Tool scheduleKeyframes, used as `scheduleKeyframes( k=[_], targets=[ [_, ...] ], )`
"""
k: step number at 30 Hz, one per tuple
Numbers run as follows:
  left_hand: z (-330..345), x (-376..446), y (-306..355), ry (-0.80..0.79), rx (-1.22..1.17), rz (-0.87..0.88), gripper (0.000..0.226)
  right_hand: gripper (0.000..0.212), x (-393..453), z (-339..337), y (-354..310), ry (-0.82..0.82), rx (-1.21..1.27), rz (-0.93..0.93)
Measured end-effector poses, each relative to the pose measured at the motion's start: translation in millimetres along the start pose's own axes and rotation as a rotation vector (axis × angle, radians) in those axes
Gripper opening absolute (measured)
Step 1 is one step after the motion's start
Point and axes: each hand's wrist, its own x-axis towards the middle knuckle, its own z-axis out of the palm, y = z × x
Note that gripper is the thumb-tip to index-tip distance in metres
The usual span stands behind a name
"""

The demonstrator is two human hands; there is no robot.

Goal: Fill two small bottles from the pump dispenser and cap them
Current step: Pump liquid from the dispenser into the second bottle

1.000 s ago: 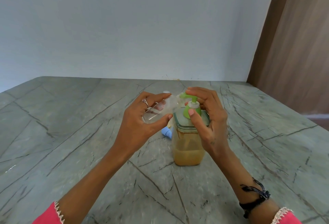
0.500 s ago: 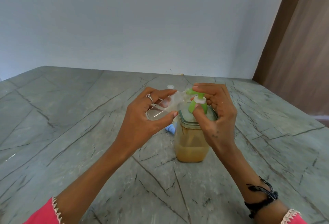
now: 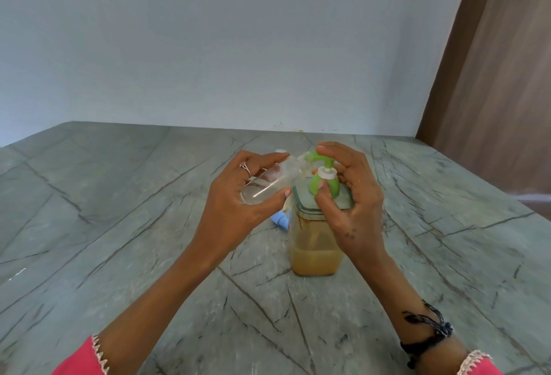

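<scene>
A square clear dispenser [image 3: 313, 249], part full of amber liquid, stands mid-table with a green pump head [image 3: 323, 183] on top. My left hand [image 3: 235, 207] grips a small clear bottle [image 3: 268, 183], tilted, its mouth against the green spout [image 3: 310, 156]. My right hand [image 3: 351, 195] wraps the pump: fingers over the top of the spout, thumb on the green collar. A small white-topped object [image 3: 280, 151] peeks out behind my left fingers. A blue cap-like piece [image 3: 280, 221] lies on the table behind the dispenser, mostly hidden.
The grey veined stone table [image 3: 119, 225] runs back to a pale wall. A brown wooden panel [image 3: 501, 91] stands at the right, beyond the table's right edge.
The pump head has risen, showing its white stem ring. Both hands keep their grips; the view shifted slightly.
</scene>
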Motion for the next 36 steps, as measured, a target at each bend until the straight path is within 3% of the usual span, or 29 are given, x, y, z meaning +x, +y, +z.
scheduleKeyframes(
  k=[15, 28, 36],
  targets=[
    [-1.3, -2.9, -2.8, -0.021, 0.039, 0.017, 0.040, 0.019, 5.7, 1.7, -0.5, 0.069, -0.038, -0.007],
    [0.4, -0.2, -1.7, 0.002, 0.008, -0.008, 0.041, 0.034, -0.4, 0.6, 1.9, 0.030, -0.040, -0.010],
    [-0.6, -3.8, -3.8, -0.013, 0.006, -0.023, 0.040, 0.026, 4.6, 1.3, 0.6, 0.059, -0.017, -0.009]
  ],
)
